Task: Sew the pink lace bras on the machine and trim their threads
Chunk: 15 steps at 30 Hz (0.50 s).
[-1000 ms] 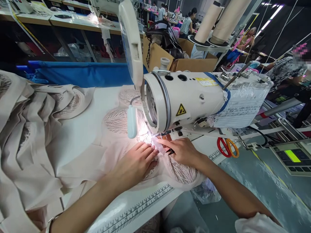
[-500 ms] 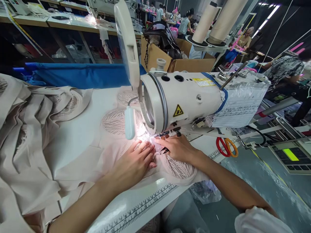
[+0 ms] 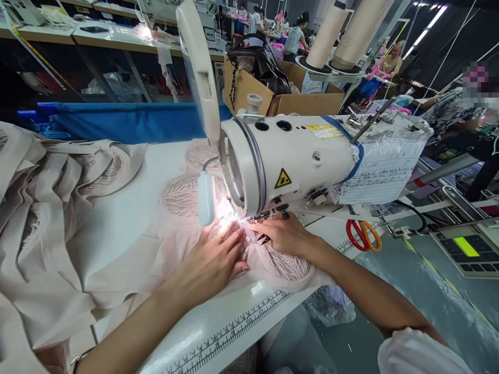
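Pale pink lace-patterned fabric lies under the head of a white sewing machine, lit by a small lamp. On the fabric, just left of the needle area, rests my left hand, fingers stretched out flat and thumb apart. My right hand is at the right of the needle area, its index finger reaching toward the presser foot. Dark pointed blades of thread snips stick out from under its curled fingers; the rest of them is hidden. The needle itself is lost in glare.
More pink fabric pieces are heaped at the left. Scissors with red and orange handles lie right of the machine. A ruler strip runs along the table's front edge. Behind stand a cardboard box and thread cones. Co-workers sit further back.
My left hand has shifted slightly left, its thumb spread a bit further from the fingers. The right hand stays almost in place. The whole view has shifted slightly.
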Each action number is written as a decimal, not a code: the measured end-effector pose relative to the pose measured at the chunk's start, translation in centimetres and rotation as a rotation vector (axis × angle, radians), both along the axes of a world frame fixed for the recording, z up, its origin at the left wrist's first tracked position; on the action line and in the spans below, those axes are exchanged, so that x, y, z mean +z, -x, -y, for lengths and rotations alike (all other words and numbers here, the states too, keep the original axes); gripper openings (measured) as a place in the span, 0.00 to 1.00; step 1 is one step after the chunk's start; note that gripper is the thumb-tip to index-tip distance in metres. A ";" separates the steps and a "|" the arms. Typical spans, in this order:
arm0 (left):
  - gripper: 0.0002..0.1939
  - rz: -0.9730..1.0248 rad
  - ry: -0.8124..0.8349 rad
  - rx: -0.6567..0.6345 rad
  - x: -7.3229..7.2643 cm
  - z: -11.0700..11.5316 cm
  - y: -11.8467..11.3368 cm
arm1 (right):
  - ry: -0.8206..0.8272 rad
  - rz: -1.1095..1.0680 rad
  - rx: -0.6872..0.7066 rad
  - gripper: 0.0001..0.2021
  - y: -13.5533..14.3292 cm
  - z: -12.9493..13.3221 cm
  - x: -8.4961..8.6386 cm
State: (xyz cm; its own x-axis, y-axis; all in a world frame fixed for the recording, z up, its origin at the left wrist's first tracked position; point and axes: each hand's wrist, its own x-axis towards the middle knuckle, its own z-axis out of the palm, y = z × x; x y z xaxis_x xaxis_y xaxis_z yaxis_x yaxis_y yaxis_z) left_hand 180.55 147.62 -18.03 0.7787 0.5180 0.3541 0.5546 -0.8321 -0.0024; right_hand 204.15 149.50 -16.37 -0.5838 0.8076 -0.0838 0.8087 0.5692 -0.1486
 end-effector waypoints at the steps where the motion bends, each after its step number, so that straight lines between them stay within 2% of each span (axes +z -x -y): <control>1: 0.26 -0.006 0.004 0.012 0.0 0.0 0.0 | -0.005 -0.017 0.004 0.23 -0.1 -0.1 -0.2; 6: 0.22 -0.030 0.030 0.052 0.0 0.0 0.0 | -0.036 -0.028 0.049 0.24 -0.3 -0.4 -0.3; 10: 0.24 -0.072 0.059 0.050 0.0 0.0 0.1 | -0.089 0.034 0.058 0.25 -0.4 -0.2 0.0; 15: 0.28 -0.102 0.070 0.084 0.1 0.1 0.4 | -0.054 -0.008 0.015 0.20 -0.2 -0.7 0.1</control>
State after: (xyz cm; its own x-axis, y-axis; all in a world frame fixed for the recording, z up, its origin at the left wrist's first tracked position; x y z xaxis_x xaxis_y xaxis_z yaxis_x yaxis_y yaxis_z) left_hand 180.19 147.51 -17.90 0.7616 0.6035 0.2359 0.6221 -0.7829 -0.0054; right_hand 204.39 150.18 -16.26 -0.5962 0.8021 -0.0354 0.7990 0.5884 -0.1242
